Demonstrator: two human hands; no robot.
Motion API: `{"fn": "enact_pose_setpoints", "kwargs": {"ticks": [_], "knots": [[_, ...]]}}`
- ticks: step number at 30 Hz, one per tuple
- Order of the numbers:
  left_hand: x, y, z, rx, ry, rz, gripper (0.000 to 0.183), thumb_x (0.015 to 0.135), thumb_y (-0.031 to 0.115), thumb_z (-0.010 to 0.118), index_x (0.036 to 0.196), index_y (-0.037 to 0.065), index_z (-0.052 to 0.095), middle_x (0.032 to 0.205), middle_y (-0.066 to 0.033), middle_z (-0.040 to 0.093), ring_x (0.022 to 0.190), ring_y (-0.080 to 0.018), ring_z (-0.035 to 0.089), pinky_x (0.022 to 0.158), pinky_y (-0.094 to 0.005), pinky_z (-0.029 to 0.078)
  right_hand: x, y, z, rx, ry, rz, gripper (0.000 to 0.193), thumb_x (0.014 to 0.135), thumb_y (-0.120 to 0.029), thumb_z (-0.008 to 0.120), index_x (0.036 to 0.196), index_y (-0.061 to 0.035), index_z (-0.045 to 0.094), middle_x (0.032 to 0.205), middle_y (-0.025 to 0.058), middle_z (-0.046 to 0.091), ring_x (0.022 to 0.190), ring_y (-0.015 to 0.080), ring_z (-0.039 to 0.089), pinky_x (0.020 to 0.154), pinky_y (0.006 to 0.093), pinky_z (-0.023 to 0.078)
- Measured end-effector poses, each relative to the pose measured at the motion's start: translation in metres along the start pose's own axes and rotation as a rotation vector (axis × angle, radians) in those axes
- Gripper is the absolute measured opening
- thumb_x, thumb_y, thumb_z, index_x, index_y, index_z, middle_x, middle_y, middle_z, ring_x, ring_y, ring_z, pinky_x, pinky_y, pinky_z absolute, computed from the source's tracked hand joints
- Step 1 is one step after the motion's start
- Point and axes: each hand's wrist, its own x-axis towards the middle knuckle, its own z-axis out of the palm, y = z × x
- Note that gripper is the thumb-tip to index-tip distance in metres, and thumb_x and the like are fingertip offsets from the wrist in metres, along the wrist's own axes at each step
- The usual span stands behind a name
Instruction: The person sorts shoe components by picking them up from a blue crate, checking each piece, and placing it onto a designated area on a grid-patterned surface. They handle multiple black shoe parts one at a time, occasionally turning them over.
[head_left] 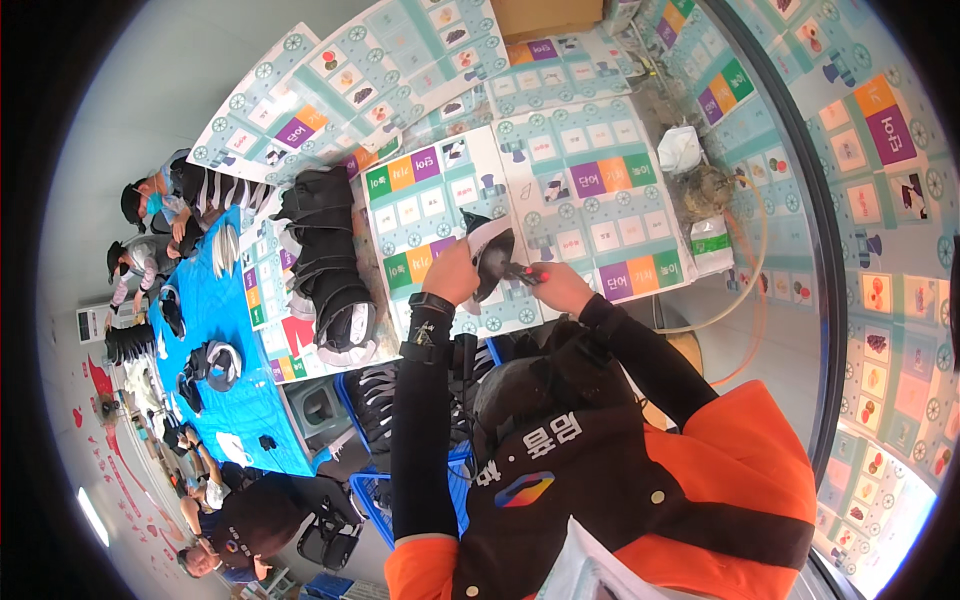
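My left hand [453,272] is closed on a black piece [495,262] with a pale grey band, which looks like a shoe upper. It is held just above the printed board [440,215] on the tabletop. In my right hand [563,289] is a small red-handled cutting tool [526,274], perhaps snips. Its dark tip meets the right edge of the black piece; I cannot tell whether the blades are apart. To the left of my left hand lies a long overlapping row of similar black pieces [325,245], with a grey lining showing at the near end.
Blue crates [365,490] of black-and-white pieces stand below the table's front edge. A yellowish hose [757,270] loops at the right, near a white-and-green packet [711,247]. Printed panels [350,80] rise behind. Several people work around a blue-covered table [225,330] at the left.
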Motion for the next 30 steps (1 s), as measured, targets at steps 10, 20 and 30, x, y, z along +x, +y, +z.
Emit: {"fn": "enact_pose_setpoints", "kwargs": {"ticks": [10,20,30], "knots": [[-0.007,0.001,-0.003,-0.027,0.018,-0.015,0.026,0.084,0.007,0.057,0.107,-0.005,0.059,0.1,-0.0312,0.068,0.098,-0.0499,0.065,0.087,-0.057,0.051,0.002,0.013,0.009,0.058,-0.055,0.037,0.038,0.079,-0.012,0.065,0.115,0.0005,0.069,0.085,0.0207,0.071,0.078,0.0305,0.068,0.075,0.0382,0.052],[0.009,-0.004,0.001,-0.008,0.004,0.006,0.03,0.084,0.009,0.056,0.111,-0.005,0.062,0.104,-0.0316,0.068,0.101,-0.0493,0.065,0.089,-0.0559,0.052,-0.008,0.008,0.007,0.034,-0.18,0.022,0.034,0.081,-0.013,0.058,0.11,-0.0008,0.071,0.091,0.0271,0.071,0.09,0.0465,0.067,0.081,0.0507,0.052],[0.02,0.008,0.001,-0.045,0.018,0.049,0.027,0.086,0.012,0.058,0.105,-0.007,0.062,0.097,-0.0334,0.068,0.095,-0.0505,0.065,0.087,-0.0564,0.052,-0.009,0.004,0.004,-0.099,0.139,-0.039,0.021,0.084,-0.013,0.056,0.1,-0.0036,0.066,0.081,0.0264,0.067,0.083,0.0485,0.064,0.075,0.0585,0.049]]}}
